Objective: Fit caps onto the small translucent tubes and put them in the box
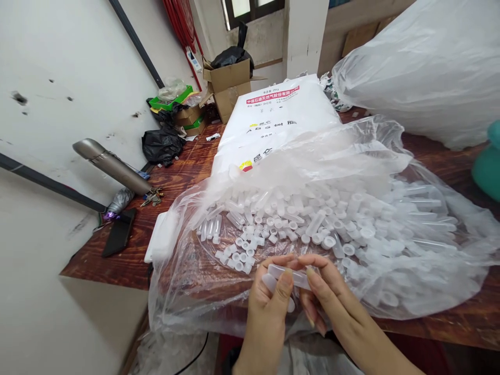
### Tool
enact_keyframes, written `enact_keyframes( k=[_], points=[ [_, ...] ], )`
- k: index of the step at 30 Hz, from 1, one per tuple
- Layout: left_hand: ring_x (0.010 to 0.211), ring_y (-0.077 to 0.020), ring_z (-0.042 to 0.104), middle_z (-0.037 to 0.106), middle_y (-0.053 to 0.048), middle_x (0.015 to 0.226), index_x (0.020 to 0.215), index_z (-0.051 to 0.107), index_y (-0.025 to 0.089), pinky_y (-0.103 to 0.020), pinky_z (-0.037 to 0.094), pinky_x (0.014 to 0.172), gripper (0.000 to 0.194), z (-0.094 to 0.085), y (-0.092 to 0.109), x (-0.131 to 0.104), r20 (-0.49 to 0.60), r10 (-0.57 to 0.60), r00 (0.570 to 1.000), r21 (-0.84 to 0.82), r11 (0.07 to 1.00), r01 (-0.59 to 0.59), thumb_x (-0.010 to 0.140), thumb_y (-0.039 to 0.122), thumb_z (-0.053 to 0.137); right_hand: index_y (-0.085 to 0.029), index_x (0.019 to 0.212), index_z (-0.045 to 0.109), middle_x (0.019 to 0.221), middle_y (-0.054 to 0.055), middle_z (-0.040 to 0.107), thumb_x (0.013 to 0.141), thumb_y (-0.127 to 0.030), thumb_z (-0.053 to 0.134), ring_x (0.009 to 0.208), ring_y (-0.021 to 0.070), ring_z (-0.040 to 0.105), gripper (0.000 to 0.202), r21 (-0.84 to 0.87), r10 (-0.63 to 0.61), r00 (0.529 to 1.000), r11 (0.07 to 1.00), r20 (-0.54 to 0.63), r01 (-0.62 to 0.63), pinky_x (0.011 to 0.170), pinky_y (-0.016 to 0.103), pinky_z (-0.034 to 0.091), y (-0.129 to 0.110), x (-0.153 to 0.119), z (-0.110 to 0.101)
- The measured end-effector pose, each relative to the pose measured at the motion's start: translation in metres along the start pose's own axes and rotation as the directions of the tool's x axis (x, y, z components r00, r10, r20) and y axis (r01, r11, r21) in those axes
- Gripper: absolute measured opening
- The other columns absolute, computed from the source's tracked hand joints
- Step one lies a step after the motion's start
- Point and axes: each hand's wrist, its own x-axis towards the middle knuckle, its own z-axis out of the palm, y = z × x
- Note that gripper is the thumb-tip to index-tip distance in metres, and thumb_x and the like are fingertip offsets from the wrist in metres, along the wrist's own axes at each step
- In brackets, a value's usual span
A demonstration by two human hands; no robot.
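Note:
Between my two hands is a translucent plastic tube (pixel 296 278), lying nearly level. My left hand (pixel 270 294) grips its left end with thumb and fingers, and a second pale tube piece (pixel 269 283) shows in the same palm. The thumb and fingers of my right hand (pixel 326 289) pinch the tube's right end. Beyond my hands, a clear plastic bag (pixel 177 291) is spread over the table, with many small white caps (pixel 242 257) and translucent tubes (pixel 315 223) in it.
A white printed sack (pixel 281 117) lies behind the bag. At the left are a phone (pixel 119 233), keys (pixel 153 196) and a metal flask (pixel 113 166). Cardboard boxes (pixel 228 86) stand at the back; a large plastic bag (pixel 425 73) and a green object (pixel 488 166) are at the right.

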Motion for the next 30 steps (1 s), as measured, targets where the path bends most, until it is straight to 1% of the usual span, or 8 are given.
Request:
enact_keyframes(
  k=[5,8,10,12,16,22,26,30],
  points=[
    [0.084,-0.0183,0.075,0.079,-0.010,0.116,0.115,0.065,0.022,-0.028,0.058,0.076,0.051,0.003,0.008,0.007,-0.093,0.037,0.995,0.017,0.999,-0.035,0.082,0.056,0.084,-0.033,0.146,0.045,0.083,-0.001,0.068,0.112,-0.048,0.035,0.071,0.0184,0.069,0.039,-0.367,-0.201,0.979,0.910,0.020,0.195,0.068,0.030,0.060,-0.007,0.008,-0.018],
    [0.090,-0.0202,0.074,0.077,-0.006,0.100,0.113,0.057,0.023,-0.031,0.057,0.084,0.047,-0.015,0.034,0.022,-0.187,0.236,0.954,0.228,0.955,-0.191,0.088,0.060,0.074,-0.033,0.147,0.046,0.114,0.008,0.071,0.110,-0.041,0.045,0.105,0.0263,0.072,0.038,-0.746,-0.473,0.880,0.567,0.052,0.349,0.091,0.042,0.061,-0.002,0.023,-0.046],
    [0.076,-0.0191,0.070,0.068,0.000,0.082,0.112,0.053,0.024,-0.032,0.056,0.075,0.044,-0.037,0.059,0.036,-0.139,0.383,0.913,0.557,0.793,-0.248,0.094,0.064,0.060,-0.026,0.147,0.050,0.127,0.016,0.066,0.109,-0.039,0.045,0.121,0.0356,0.065,0.041,-0.880,-0.540,0.834,0.337,0.111,0.336,0.099,0.054,0.057,0.005,0.035,-0.063],
    [0.063,-0.0173,0.059,0.056,0.005,0.070,0.108,0.056,0.023,-0.029,0.048,0.064,0.042,-0.062,0.086,0.049,-0.106,0.442,0.891,0.738,0.635,-0.227,0.092,0.062,0.060,-0.023,0.142,0.056,0.129,0.018,0.066,0.108,-0.032,0.044,0.122,0.0396,0.064,0.038,-0.896,-0.540,0.829,0.285,0.143,0.340,0.099,0.060,0.055,0.013,0.045,-0.074],
    [0.066,-0.0223,0.056,0.056,0.003,0.069,0.098,0.063,0.024,-0.032,0.039,0.065,0.028,-0.099,0.124,0.070,-0.066,0.472,0.879,0.926,0.358,-0.122,0.084,0.044,0.077,-0.025,0.132,0.063,0.122,0.013,0.070,0.108,-0.016,0.038,0.109,0.0279,0.073,0.036,-0.857,-0.491,0.837,0.297,0.241,0.421,0.089,0.044,0.062,0.019,0.053,-0.071],
    [0.089,-0.0328,0.067,0.064,-0.004,0.075,0.080,0.059,0.025,-0.038,0.044,0.080,0.018,-0.103,0.133,0.091,0.031,0.395,0.918,0.997,0.051,-0.055,0.084,0.026,0.076,-0.026,0.134,0.062,0.112,0.010,0.074,0.110,-0.025,0.043,0.100,0.0258,0.077,0.031,-0.809,-0.468,0.817,0.299,0.338,0.506,0.083,0.040,0.065,0.012,0.052,-0.051],
    [0.104,-0.0337,0.067,0.070,-0.009,0.097,0.080,0.058,0.024,-0.040,0.047,0.090,0.014,-0.097,0.133,0.099,0.068,0.363,0.929,0.996,0.028,-0.084,0.088,0.023,0.069,-0.026,0.139,0.057,0.124,0.010,0.071,0.113,-0.026,0.036,0.111,0.0212,0.075,0.034,-0.809,-0.478,0.823,0.325,0.306,0.489,0.092,0.033,0.063,0.006,0.052,-0.050],
    [0.102,-0.0292,0.067,0.071,-0.007,0.104,0.100,0.064,0.023,-0.039,0.050,0.090,0.012,-0.087,0.129,0.086,0.090,0.299,0.950,0.979,0.147,-0.139,0.095,0.034,0.063,-0.032,0.143,0.055,0.128,0.007,0.071,0.111,-0.027,0.042,0.114,0.0206,0.074,0.034,-0.806,-0.481,0.850,0.404,0.214,0.432,0.096,0.033,0.062,0.004,0.048,-0.049]
  ],
)
